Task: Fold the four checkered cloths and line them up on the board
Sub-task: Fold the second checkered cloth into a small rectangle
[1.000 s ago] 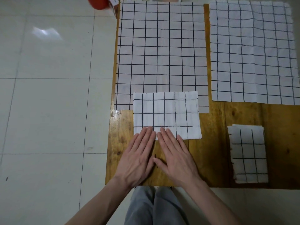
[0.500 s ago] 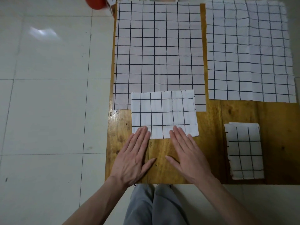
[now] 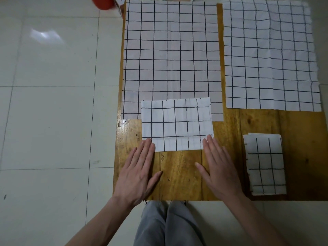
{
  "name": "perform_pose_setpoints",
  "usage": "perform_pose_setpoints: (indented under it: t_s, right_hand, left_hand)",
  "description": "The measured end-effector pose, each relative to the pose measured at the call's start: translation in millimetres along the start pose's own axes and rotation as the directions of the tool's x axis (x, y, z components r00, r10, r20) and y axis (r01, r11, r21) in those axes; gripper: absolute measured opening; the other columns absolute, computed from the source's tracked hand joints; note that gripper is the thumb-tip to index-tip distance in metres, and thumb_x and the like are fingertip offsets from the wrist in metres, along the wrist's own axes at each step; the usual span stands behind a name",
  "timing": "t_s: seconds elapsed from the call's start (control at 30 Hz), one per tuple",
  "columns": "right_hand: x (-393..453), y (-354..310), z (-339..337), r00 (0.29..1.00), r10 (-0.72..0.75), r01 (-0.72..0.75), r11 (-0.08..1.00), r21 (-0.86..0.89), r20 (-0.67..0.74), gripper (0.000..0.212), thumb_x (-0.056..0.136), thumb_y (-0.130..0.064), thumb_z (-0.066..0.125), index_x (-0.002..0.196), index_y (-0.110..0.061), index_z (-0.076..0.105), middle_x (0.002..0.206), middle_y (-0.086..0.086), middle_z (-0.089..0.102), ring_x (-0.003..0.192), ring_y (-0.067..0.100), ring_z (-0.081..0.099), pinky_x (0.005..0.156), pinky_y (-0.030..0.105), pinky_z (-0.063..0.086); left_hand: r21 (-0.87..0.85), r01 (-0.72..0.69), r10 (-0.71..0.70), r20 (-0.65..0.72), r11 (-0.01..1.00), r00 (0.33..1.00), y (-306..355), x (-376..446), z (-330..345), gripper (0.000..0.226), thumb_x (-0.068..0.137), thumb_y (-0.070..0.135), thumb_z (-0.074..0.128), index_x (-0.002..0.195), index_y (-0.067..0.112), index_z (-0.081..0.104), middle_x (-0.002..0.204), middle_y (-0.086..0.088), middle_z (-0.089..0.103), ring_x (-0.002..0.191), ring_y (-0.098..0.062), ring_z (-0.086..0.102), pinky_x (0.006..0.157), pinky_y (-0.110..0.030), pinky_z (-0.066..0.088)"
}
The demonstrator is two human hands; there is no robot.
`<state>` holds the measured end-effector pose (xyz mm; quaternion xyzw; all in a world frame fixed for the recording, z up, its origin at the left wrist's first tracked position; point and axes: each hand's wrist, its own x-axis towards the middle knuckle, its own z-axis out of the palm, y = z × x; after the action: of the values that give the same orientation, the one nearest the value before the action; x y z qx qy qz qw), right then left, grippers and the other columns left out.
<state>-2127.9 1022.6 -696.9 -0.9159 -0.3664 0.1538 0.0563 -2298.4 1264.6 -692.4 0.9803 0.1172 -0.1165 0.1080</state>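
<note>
A partly folded checkered cloth (image 3: 175, 123) lies as a wide rectangle at the board's near left. My left hand (image 3: 138, 173) lies flat with its fingertips on the cloth's near left corner. My right hand (image 3: 216, 167) lies flat with its fingertips on the near right corner. Both palms rest on the wooden board (image 3: 179, 174). A small folded cloth (image 3: 264, 164) sits at the near right. Two unfolded cloths lie spread at the back: one on the left (image 3: 170, 54), its near edge under the partly folded one, and one on the right (image 3: 269, 55).
The board sits on a pale tiled floor (image 3: 53, 121). An orange object (image 3: 103, 3) and a small box stand at the board's far left corner. My knees in grey trousers (image 3: 166, 224) are at the board's near edge.
My hands slid apart along the cloth's near edge, from side by side at its middle out to its two near corners. The cloths have not moved.
</note>
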Motion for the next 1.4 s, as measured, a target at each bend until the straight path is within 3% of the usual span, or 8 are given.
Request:
perform_pose_setpoints:
  t_s: [0.23,0.47,0.6,0.8,0.97,1.1,1.27,1.4]
  right_hand:
    - [16.5,-20.0,-18.4,0.934,0.251,-0.173,0.940,0.293,-0.253,0.055,0.103,-0.034,0.055,0.153,-0.012,0.045,0.154,0.007,0.049,0.136,0.021,0.050,0.105,0.034,0.046]
    - [45.7,-32.6,-39.3,0.808,0.587,-0.537,0.766,0.353,-0.045,0.069,0.096,-0.048,0.064,0.150,-0.011,0.042,0.134,0.009,0.058,0.113,0.022,0.060,0.088,0.039,0.058]
    - [53.0,-36.1,-43.1,0.765,0.643,-0.580,0.665,0.470,0.035,0.050,0.094,-0.040,0.072,0.131,-0.015,0.049,0.116,0.005,0.063,0.099,0.021,0.062,0.079,0.039,0.059]
    - [54.5,-33.2,-47.4,0.707,0.694,-0.499,0.350,0.793,0.138,0.036,0.096,-0.015,0.073,0.125,-0.015,0.051,0.105,-0.008,0.058,0.089,0.006,0.060,0.057,0.007,0.046]
    - [50.3,-35.3,-50.0,0.714,0.677,-0.385,0.162,0.909,0.181,0.042,0.095,-0.009,0.073,0.131,-0.022,0.056,0.103,-0.014,0.069,0.093,0.001,0.069,0.064,0.011,0.055]
    - [40.5,-40.5,-60.4,0.797,0.599,-0.301,0.286,0.910,0.075,0.023,0.099,-0.011,0.067,0.106,-0.033,0.068,0.093,-0.015,0.074,0.089,0.004,0.072,0.065,0.013,0.056]
    - [35.2,-60.9,-64.1,0.851,0.513,-0.229,0.550,0.803,-0.109,0.019,0.105,-0.022,0.057,0.119,-0.019,0.070,0.104,-0.010,0.064,0.088,0.009,0.066,0.068,0.023,0.059]
    - [36.3,-84.2,-59.1,0.896,0.398,-0.138,0.669,0.730,-0.195,0.032,0.107,-0.026,0.053,0.136,-0.023,0.066,0.135,-0.013,0.060,0.125,0.007,0.057,0.099,0.022,0.052]
  left_hand:
    - [0.008,0.037,-0.037,-0.057,0.999,0.998,12.4,17.5,-14.3,0.064,0.110,0.054,0.029,0.165,0.020,0.028,0.161,-0.021,0.041,0.155,-0.035,0.031,0.129,-0.049,0.013]
    - [0.041,0.037,-0.033,-0.088,0.998,0.996,19.3,26.5,-18.9,0.060,0.109,0.050,0.033,0.161,0.021,0.041,0.153,-0.025,0.049,0.148,-0.037,0.033,0.129,-0.047,0.011]
    - [0.051,0.027,-0.022,-0.091,0.998,0.996,18.3,25.2,-17.0,0.062,0.109,0.052,0.031,0.162,0.021,0.037,0.155,-0.024,0.047,0.150,-0.035,0.028,0.130,-0.046,0.009]
    - [0.018,0.027,-0.026,-0.090,0.999,0.996,19.9,24.3,-15.2,0.063,0.109,0.052,0.035,0.164,0.020,0.034,0.158,-0.024,0.043,0.152,-0.035,0.026,0.131,-0.043,0.001]
    - [0.008,0.033,-0.032,-0.099,0.999,0.995,20.9,25.0,-12.8,0.064,0.109,0.053,0.034,0.164,0.020,0.034,0.158,-0.024,0.042,0.152,-0.035,0.026,0.131,-0.045,0.005]
    - [0.014,0.009,-0.008,-0.089,1.000,0.996,26.3,25.7,-9.8,0.064,0.110,0.056,0.028,0.163,0.021,0.036,0.157,-0.023,0.044,0.151,-0.035,0.028,0.129,-0.049,0.011]
    - [-0.010,-0.006,0.005,-0.090,1.000,0.996,24.9,24.5,-3.7,0.066,0.110,0.057,0.025,0.165,0.021,0.031,0.159,-0.022,0.041,0.152,-0.034,0.028,0.130,-0.047,0.007]
    - [-0.110,-0.001,-0.013,-0.128,0.994,0.992,21.2,23.9,-6.8,0.069,0.110,0.056,0.029,0.165,0.013,0.028,0.161,-0.015,0.043,0.152,-0.028,0.031,0.130,-0.043,0.013]
